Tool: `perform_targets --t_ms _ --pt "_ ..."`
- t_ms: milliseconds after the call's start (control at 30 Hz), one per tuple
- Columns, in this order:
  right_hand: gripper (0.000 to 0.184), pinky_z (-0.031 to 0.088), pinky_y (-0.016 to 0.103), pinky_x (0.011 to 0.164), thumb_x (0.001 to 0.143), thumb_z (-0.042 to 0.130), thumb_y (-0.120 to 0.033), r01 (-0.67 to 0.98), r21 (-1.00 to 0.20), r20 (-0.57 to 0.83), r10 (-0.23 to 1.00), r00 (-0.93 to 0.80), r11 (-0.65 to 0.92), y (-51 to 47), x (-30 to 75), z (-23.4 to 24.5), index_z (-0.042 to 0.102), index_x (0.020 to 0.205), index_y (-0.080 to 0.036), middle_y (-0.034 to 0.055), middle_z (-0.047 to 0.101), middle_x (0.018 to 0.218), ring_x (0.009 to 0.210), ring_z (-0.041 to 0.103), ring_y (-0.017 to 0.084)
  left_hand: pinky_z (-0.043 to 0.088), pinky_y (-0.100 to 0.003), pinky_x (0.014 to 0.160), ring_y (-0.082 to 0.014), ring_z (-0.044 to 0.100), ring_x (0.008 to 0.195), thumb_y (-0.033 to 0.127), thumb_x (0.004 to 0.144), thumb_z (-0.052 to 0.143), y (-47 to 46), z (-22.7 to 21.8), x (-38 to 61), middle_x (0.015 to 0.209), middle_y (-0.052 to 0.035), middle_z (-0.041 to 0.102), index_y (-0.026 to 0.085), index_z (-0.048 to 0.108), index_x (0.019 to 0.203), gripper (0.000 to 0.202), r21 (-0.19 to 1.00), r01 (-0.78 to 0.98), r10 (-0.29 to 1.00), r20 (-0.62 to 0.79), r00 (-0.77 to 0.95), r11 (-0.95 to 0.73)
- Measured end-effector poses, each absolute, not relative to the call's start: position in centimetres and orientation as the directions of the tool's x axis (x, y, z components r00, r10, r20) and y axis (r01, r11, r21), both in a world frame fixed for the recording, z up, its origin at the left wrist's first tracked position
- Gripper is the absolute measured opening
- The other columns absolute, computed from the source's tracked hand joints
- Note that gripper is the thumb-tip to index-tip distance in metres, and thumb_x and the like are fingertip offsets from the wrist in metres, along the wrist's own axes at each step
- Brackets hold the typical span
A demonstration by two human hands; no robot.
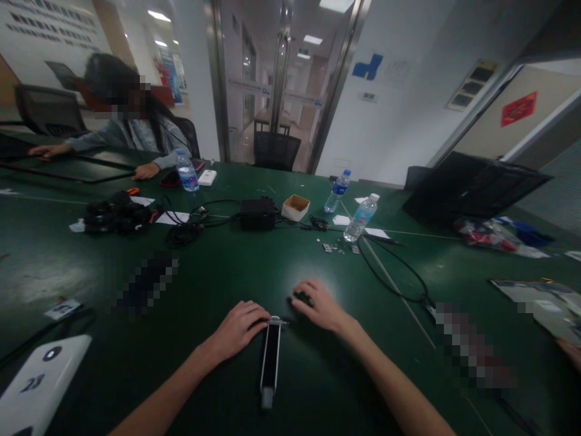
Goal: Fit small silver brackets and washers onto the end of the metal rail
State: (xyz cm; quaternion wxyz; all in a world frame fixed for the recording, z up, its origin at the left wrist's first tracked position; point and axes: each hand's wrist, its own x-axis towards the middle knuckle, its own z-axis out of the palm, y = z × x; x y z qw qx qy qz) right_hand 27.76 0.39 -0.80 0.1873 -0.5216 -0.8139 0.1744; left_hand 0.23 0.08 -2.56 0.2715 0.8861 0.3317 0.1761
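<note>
A long narrow bar with a black face and silver edges (271, 357) lies on the green table, pointing away from me. A small metal fitting sticks out sideways at its far end. My left hand (238, 330) grips that far end from the left, with thumb and fingers closed at its edge. Just right of the bar, my right hand (318, 304) hovers low over the table, apart from the bar. Its fingers are curled, and something small and dark shows between them and the thumb; I cannot make out what it is.
Beyond my hands stand a black box (258, 214) with cables, a small open carton (296, 208), and water bottles (361, 218). Small metal parts (336, 248) lie nearby. A white numbered case (43, 381) is at near left. Another person (131, 127) sits across the table.
</note>
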Motion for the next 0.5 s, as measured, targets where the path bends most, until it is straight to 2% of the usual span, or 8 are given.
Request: perform_targets --t_ms 67,133,233,333,500 --pt "0.045 0.037 0.041 0.103 0.094 0.047 -0.047 0.884 -0.402 0.195 0.965 -0.172 0.239 3.6 31.2 -1.9 0.053 0.128 -0.019 0.0134 0.052 0.129 0.123 0.044 0.025 0.042 -0.034 0.089 -0.0201 0.058 0.102 0.027 0.099 0.046 0.1 -2.5 0.2 0.110 -0.0036 0.066 0.023 0.063 0.112 0.022 0.605 0.492 0.684 0.124 0.719 -0.627" --pt "0.057 0.030 0.044 0.108 0.093 0.045 -0.048 0.944 -0.330 0.230 0.970 0.079 0.001 7.0 34.9 -3.2 0.042 0.140 -0.016 0.0170 0.041 0.142 0.133 0.034 0.028 0.043 -0.034 0.088 -0.0202 0.058 0.101 0.026 0.099 0.047 0.1 -2.3 0.3 0.109 -0.0036 0.066 0.023 0.063 0.112 0.021 0.609 0.498 0.689 0.113 0.715 -0.617" --pt "0.069 0.024 0.045 0.111 0.093 0.040 -0.053 0.906 -0.268 0.168 0.910 0.379 -0.327 11.2 39.6 -4.9 0.030 0.147 -0.011 0.0209 0.028 0.150 0.140 0.023 0.031 0.044 -0.033 0.086 -0.0198 0.058 0.099 0.025 0.098 0.047 0.0 -2.1 0.3 0.109 -0.0033 0.066 0.023 0.064 0.111 0.021 0.618 0.506 0.700 0.102 0.707 -0.602" --pt "0.074 0.019 0.049 0.112 0.093 0.035 -0.053 0.871 -0.267 0.142 0.877 0.459 -0.413 13.6 42.5 -5.9 0.029 0.146 -0.001 0.0276 0.027 0.150 0.141 0.021 0.035 0.043 -0.033 0.087 -0.0198 0.058 0.099 0.026 0.098 0.048 -0.1 -2.0 0.3 0.108 -0.0034 0.066 0.023 0.064 0.110 0.020 0.630 0.504 0.703 0.097 0.704 -0.591" --pt "0.073 0.016 0.045 0.114 0.095 0.027 -0.054 0.875 -0.261 0.119 0.886 0.449 -0.408 15.0 44.0 -6.6 0.029 0.145 -0.001 0.0235 0.033 0.149 0.142 0.023 0.031 0.043 -0.033 0.089 -0.0200 0.059 0.101 0.026 0.099 0.047 -0.2 -1.8 0.2 0.109 -0.0032 0.066 0.024 0.064 0.110 0.021 0.635 0.504 0.705 0.092 0.703 -0.585"
